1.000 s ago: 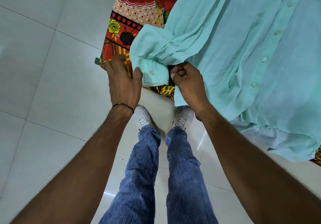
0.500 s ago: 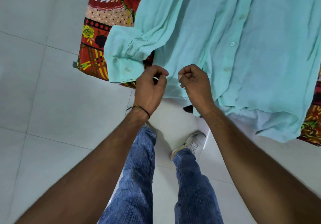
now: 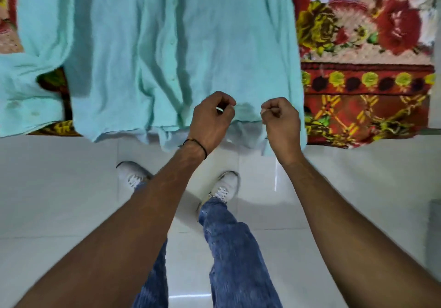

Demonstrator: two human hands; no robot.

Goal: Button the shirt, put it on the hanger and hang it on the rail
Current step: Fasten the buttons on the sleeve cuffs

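The shirt lies on a blanket (floral). Left hand and right hand curl at its hem; grip indeterminate.

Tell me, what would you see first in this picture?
A big mint-green shirt spread over a red flowery blanket, filling the top. Two hands, the left hand and right hand, sit curled at its bottom hem in the middle. Below are blue jeans and white shoes on pale floor tiles.
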